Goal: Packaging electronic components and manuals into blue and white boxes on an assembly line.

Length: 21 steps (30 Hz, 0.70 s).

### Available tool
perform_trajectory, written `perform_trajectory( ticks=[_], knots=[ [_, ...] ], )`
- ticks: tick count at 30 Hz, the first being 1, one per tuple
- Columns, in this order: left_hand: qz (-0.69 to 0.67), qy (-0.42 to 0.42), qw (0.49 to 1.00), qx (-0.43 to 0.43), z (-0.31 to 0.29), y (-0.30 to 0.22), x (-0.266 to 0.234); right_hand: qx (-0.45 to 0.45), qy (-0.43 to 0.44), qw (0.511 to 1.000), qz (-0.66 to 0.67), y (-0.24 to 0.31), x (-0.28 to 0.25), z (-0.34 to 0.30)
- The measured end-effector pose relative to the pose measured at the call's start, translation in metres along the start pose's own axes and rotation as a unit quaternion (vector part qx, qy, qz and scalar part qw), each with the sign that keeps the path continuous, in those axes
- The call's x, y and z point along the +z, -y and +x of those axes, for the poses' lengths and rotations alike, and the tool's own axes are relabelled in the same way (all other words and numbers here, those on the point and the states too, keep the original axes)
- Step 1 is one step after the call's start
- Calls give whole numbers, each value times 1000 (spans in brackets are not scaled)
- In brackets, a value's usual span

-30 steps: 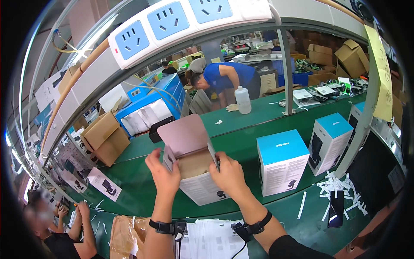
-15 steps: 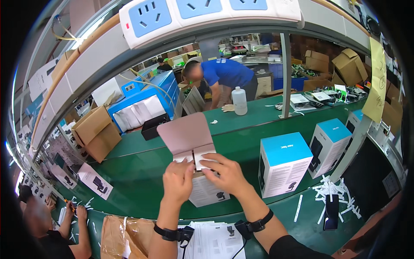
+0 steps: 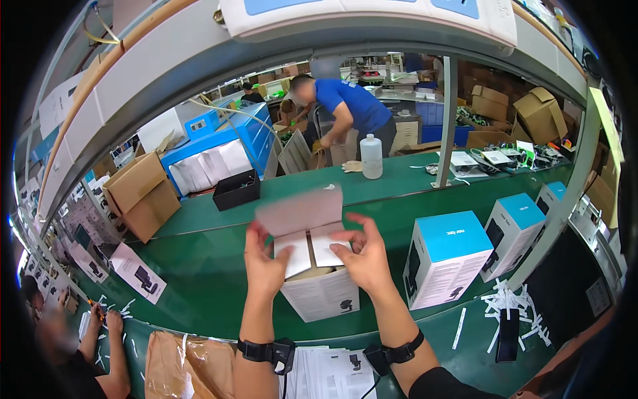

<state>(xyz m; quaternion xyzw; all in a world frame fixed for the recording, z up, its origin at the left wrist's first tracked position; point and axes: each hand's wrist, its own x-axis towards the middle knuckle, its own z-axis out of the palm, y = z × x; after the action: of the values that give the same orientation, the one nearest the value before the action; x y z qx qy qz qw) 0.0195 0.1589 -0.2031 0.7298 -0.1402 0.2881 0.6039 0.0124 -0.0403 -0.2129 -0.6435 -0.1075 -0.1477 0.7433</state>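
Observation:
A white carton (image 3: 319, 296) stands in front of me with its pinkish lid (image 3: 300, 211) raised at the back, blurred by motion. Two white side flaps lie folded inward, the left flap (image 3: 292, 255) and the right flap (image 3: 328, 249), with a narrow gap between them. My left hand (image 3: 266, 265) is at the carton's left side, thumb on the left flap and fingers apart near the lid's edge. My right hand (image 3: 364, 258) is at the right, its thumb against the right flap and its fingers spread. What lies inside the carton is mostly hidden.
Blue-topped cartons (image 3: 448, 263) stand at right. Beside them lie white paper strips (image 3: 508, 312) and a dark phone (image 3: 508, 336). Printed sheets (image 3: 332, 372) and a brown wrapped package (image 3: 183, 366) lie nearest me. Behind are a plastic bottle (image 3: 371, 157) and a person in blue (image 3: 352, 106).
My hands have moved apart to the carton's two sides, fingers spreading. The raised lid has tipped forward and lower. The whole view has shifted slightly.

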Motion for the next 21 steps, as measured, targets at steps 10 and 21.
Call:
perform_trajectory(
  ticks=[10, 21],
  knots=[
    [30, 94, 976, 194, -40, 7, -6, -186, 276, 943, -30, -8, -55, 2],
    [10, -8, 970, 243, -52, 32, 17, -205, 177, 962, -38, -20, -39, -11]
  ],
)
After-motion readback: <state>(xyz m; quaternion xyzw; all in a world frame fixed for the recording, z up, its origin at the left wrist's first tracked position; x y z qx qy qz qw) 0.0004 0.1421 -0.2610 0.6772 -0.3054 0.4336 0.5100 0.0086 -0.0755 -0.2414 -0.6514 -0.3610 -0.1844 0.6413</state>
